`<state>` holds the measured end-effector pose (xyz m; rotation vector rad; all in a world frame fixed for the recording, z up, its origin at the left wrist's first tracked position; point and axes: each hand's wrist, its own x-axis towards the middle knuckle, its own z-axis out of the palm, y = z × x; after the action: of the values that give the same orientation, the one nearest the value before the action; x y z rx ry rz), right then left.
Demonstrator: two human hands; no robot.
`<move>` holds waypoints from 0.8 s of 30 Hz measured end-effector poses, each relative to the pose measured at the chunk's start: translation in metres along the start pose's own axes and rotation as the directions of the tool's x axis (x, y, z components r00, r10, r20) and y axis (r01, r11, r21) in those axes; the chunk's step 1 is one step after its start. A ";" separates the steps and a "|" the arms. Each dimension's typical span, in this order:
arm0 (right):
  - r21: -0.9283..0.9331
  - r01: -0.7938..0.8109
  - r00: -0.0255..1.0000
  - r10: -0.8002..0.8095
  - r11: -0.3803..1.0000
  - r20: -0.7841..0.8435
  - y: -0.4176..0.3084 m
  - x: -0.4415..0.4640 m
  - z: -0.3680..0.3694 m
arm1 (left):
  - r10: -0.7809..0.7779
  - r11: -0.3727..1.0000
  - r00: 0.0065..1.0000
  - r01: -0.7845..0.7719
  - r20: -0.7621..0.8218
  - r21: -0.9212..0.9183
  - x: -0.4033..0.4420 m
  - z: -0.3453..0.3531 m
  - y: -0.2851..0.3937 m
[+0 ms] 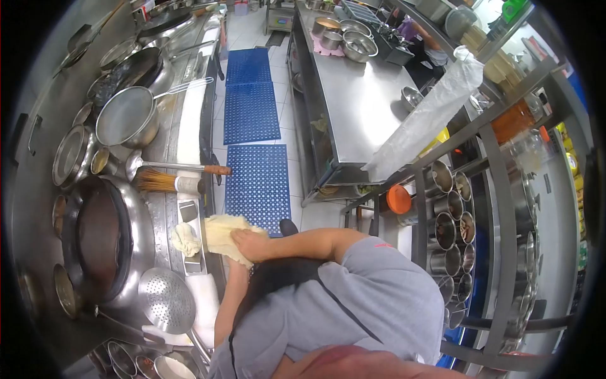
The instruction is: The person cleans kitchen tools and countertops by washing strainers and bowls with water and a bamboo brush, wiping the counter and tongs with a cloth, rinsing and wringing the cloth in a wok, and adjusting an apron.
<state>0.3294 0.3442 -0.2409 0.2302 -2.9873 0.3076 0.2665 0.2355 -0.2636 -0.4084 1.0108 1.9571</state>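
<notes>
The steel stove [161, 230] is the biggest thing here, running along in front of me, and behind my right side stands one long steel bench [356, 110] with four pots and bowls I can count clustered near its far end. Between them lie three blue mats [257, 189] in a row. One large wok [73, 243] sits straight ahead; to my right there's one wire sieve [125, 118], to my left one perforated skimmer [166, 301], and one ladle [177, 168] whose wooden grip juts over the stove's edge towards me. Then the one pale yellow cloth [221, 232], up in front of my body just off that edge. It looks soft, limp and light, nothing to break; I'd expect it to sag and fold, so gathering a thick bunch near the middle should hold better than pinching a corner. My right hand [250, 244] is on top, fingers bent round a bunch of it. My left hand [238, 268] is mostly hidden beneath, so I can't tell how its fingers are set. One brush [170, 182] lies to the right of the cloth, and one crumpled wad [186, 239] of similar colour rests on the ledge just beyond it.
</notes>
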 end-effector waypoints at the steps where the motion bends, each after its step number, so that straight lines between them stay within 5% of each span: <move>1: 0.008 -0.009 0.998 0.009 1.000 0.066 -0.007 -0.003 -0.007 | -0.005 1.000 1.000 0.006 -0.030 0.031 -0.002 -0.003 0.000; 2: 0.014 -0.020 0.992 0.018 1.000 0.129 -0.012 -0.004 -0.018 | -0.001 0.998 0.999 0.005 -0.053 0.061 -0.003 -0.006 -0.001; 6: 0.629 -0.151 0.972 -0.002 0.762 0.235 -0.007 0.004 -0.045 | 0.102 0.976 0.991 -0.084 -0.081 0.203 -0.006 -0.011 -0.006; 8: 0.719 0.032 0.989 -0.128 0.694 0.079 0.001 0.008 -0.031 | 0.189 0.947 0.980 -0.165 -0.064 0.277 -0.006 -0.020 -0.009; 11: 0.702 0.034 0.992 -0.112 0.712 0.065 0.006 0.008 0.001 | 0.303 0.923 0.953 -0.294 0.001 0.250 0.025 -0.054 -0.020; 14: 0.761 -0.325 0.895 -0.076 0.562 0.439 0.032 -0.003 -0.018 | 0.446 0.445 0.881 -0.369 0.155 0.816 -0.002 -0.059 0.000; 17: 0.682 -0.407 0.913 0.242 0.608 0.329 0.054 -0.044 -0.020 | 0.357 -0.050 0.929 -0.083 0.096 0.995 -0.015 -0.074 0.017; 20: 0.610 -0.454 0.888 0.387 0.649 0.248 0.088 -0.097 -0.002 | 0.144 0.276 0.982 0.080 -0.124 0.958 -0.019 -0.083 0.014; 23: 0.561 -0.638 0.763 0.533 0.528 0.366 0.104 -0.140 -0.043 | 0.203 0.197 0.976 -0.118 0.077 0.973 -0.054 -0.082 0.018; 24: 0.540 -0.658 0.746 0.549 0.525 0.376 0.109 -0.153 -0.056 | 0.177 0.199 0.983 -0.078 0.043 0.977 -0.065 -0.077 0.023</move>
<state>0.4679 0.4822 -0.2293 -0.8208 -2.8474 1.4736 0.2767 0.1329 -0.2599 0.3845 2.1620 0.9866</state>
